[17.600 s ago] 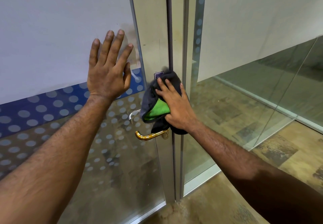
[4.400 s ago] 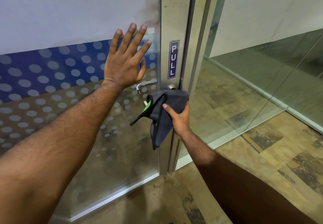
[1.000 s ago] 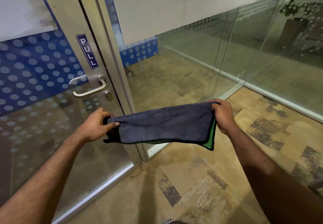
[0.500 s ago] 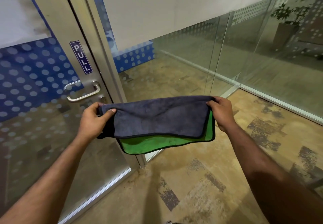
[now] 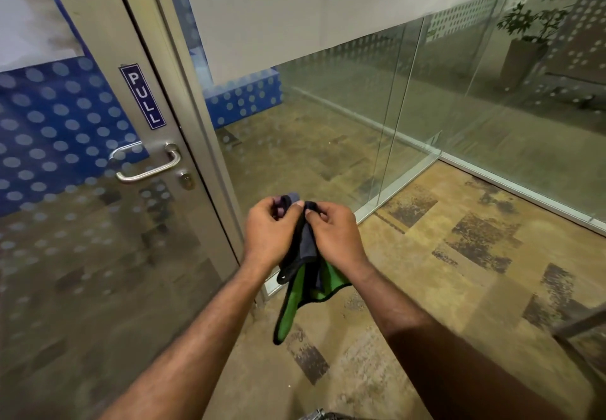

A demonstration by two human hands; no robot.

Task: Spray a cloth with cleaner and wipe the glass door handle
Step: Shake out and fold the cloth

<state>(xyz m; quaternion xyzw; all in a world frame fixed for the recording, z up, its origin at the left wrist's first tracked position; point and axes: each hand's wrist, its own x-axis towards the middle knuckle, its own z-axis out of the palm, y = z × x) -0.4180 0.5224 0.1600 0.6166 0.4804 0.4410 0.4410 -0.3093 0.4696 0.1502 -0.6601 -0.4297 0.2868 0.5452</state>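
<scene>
A grey and green cloth (image 5: 303, 280) hangs folded between my two hands in the middle of the view. My left hand (image 5: 269, 227) and my right hand (image 5: 331, 232) are close together, each pinching a top corner of it. The silver door handle (image 5: 147, 165) sits on the glass door (image 5: 82, 255) to the upper left, apart from both hands, below a blue PULL sign (image 5: 141, 96). No spray bottle is in view.
Glass partition walls (image 5: 410, 98) run along the back and right. The metal door frame (image 5: 196, 124) stands just left of my hands. Patterned brown carpet (image 5: 426, 272) covers the floor. A potted plant (image 5: 528, 45) shows behind the glass at the far right.
My hands have come together, folding the cloth that was stretched wide between them half a second ago. Earlier the right hand wiped the handle with it.
</scene>
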